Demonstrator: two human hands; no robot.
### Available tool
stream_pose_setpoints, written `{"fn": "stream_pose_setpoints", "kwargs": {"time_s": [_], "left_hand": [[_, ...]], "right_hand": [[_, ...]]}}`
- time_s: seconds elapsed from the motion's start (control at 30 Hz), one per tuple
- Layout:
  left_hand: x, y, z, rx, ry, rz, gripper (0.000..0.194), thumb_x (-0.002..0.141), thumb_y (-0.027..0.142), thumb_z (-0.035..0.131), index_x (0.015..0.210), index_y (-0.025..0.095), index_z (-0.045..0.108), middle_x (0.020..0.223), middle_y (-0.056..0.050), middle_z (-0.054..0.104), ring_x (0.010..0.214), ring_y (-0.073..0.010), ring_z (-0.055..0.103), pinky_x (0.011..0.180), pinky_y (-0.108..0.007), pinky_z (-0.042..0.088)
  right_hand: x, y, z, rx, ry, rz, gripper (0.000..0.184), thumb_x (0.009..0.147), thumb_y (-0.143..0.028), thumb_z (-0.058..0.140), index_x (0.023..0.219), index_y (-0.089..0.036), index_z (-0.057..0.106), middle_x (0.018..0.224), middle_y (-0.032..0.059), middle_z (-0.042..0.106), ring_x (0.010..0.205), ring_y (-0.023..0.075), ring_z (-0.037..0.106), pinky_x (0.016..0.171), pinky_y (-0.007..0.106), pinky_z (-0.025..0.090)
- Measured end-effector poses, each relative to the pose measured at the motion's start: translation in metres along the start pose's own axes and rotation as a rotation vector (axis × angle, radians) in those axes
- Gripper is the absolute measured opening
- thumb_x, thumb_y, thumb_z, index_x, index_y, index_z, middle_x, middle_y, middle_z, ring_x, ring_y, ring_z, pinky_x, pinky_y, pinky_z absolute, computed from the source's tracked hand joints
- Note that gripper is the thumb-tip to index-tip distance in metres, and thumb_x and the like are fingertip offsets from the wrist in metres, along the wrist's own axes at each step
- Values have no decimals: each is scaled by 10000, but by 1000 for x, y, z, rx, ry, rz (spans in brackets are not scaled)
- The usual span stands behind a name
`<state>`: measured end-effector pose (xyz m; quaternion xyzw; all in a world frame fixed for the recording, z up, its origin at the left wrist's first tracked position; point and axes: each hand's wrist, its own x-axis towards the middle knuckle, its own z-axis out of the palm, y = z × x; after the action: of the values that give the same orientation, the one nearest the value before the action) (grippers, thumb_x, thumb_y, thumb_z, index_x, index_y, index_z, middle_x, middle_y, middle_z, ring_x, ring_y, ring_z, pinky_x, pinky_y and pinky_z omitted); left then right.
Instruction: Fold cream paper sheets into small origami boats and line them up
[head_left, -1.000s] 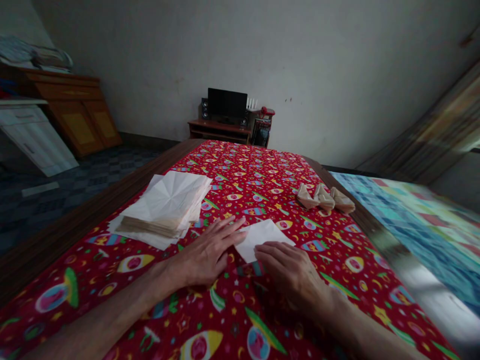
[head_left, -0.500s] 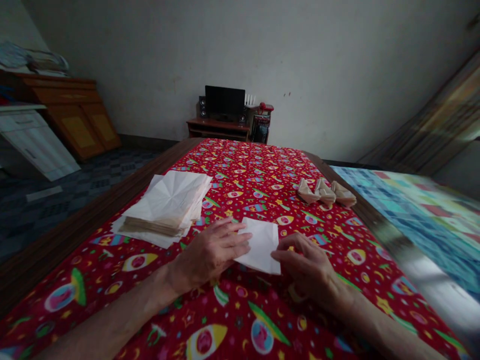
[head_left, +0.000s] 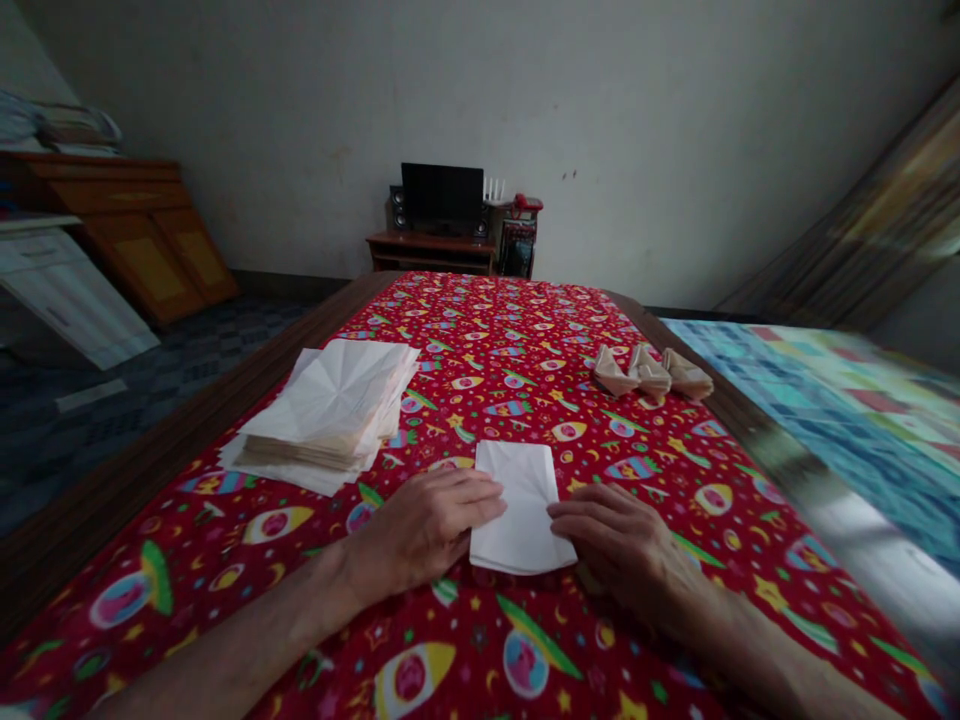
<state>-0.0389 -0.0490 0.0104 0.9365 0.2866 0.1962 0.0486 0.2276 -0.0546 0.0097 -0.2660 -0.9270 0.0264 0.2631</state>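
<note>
A white folded sheet of paper (head_left: 521,520) lies in front of me on the patterned cloth, creases fanning over its upper part. My left hand (head_left: 439,515) holds its left edge, fingertips on top and the thumb hidden. At the right edge, my right hand (head_left: 626,530) grips the paper with bent fingers, its thumb out of sight too. Further left rests a stack of creased paper sheets (head_left: 341,385), white on top with tan ones beneath. Several folded tan paper pieces (head_left: 649,372) stand in a row at the right side of the table.
A red cloth (head_left: 517,630) with rocket prints covers the long table, whose dark wooden edge (head_left: 300,330) shows. Beyond it is a desk with a monitor (head_left: 442,192) and speakers. Wooden cabinets (head_left: 161,255) stand at left; a bed with a coloured cover (head_left: 817,430) is at right.
The folded paper now shows longer, its lower end reaching nearer to me. My right hand's fingers have gone from a pinch at the corner to lying along the right edge.
</note>
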Motion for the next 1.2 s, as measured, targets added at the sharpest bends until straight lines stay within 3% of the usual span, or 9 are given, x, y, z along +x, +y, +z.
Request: {"fn": "stream_pose_setpoints", "kwargs": {"time_s": [0.1, 0.37, 0.5, 0.57, 0.67, 0.73, 0.8, 0.93, 1.2], "left_hand": [[0, 2, -1, 20, 14, 4, 283, 912, 140, 432, 1129, 212, 597, 1173, -34, 641, 1085, -189, 575, 974, -389, 421], [-6, 10, -3, 39, -48, -10, 378, 873, 99, 458, 1215, 234, 544, 1272, -35, 574, 1174, -208, 507, 1015, -402, 379], [-6, 16, -11, -101, -88, 52, 280, 886, 276, 525, 1148, 205, 593, 1201, -48, 618, 1112, -214, 549, 960, -360, 417], [-6, 17, -14, -240, -70, 53, 263, 913, 340, 476, 1057, 194, 639, 1100, -41, 667, 1039, -193, 589, 923, -329, 438], [-3, 9, -15, -357, 101, -50, 316, 946, 246, 370, 963, 163, 674, 959, -43, 709, 928, -149, 633, 875, -282, 461], [1, -4, -12, -282, 272, -209, 271, 920, 218, 425, 944, 150, 686, 953, -61, 711, 924, -157, 636, 862, -281, 471], [8, -20, -7, -213, 348, -368, 254, 898, 211, 451, 976, 152, 685, 950, -67, 705, 894, -163, 636, 814, -283, 487], [25, -42, -1, -195, 262, -512, 257, 856, 233, 495, 1023, 152, 673, 929, -57, 665, 703, -121, 609, 659, -236, 485], [46, -48, 5, -186, 183, -480, 143, 810, 231, 566, 742, 138, 652, 724, -19, 622, 660, -125, 555, 611, -224, 403]], "right_hand": [[1, -1, 0, 28, 10, -6, 204, 902, -118, 416, 956, -178, 604, 973, 96, 689, 892, 173, 607, 722, 294, 521], [2, -2, 0, 77, 4, -2, 206, 908, -124, 417, 921, -173, 616, 952, 93, 690, 925, 175, 612, 755, 299, 532], [2, -2, -1, 65, -8, 0, 203, 914, -141, 417, 910, -175, 617, 965, 90, 687, 932, 179, 607, 759, 310, 531], [1, -2, -1, 63, -24, 4, 199, 911, -137, 420, 923, -174, 615, 978, 88, 685, 941, 182, 601, 761, 312, 529], [0, -1, -1, 61, -35, -2, 205, 907, -134, 418, 940, -172, 616, 992, 96, 680, 950, 182, 597, 766, 311, 525], [0, -1, -1, 58, -49, 1, 210, 901, -127, 419, 940, -176, 619, 1002, 97, 675, 954, 177, 595, 771, 304, 522], [1, -2, -2, 51, -77, 13, 204, 891, -122, 431, 935, -182, 620, 1013, 92, 670, 960, 175, 590, 778, 300, 518], [2, -4, -3, 51, -108, 25, 222, 888, -120, 409, 901, -181, 623, 1018, 91, 665, 953, 185, 581, 777, 309, 512], [2, -5, -3, 58, -85, 24, 240, 898, -122, 395, 896, -178, 628, 1014, 77, 673, 948, 187, 576, 772, 316, 513]]}}
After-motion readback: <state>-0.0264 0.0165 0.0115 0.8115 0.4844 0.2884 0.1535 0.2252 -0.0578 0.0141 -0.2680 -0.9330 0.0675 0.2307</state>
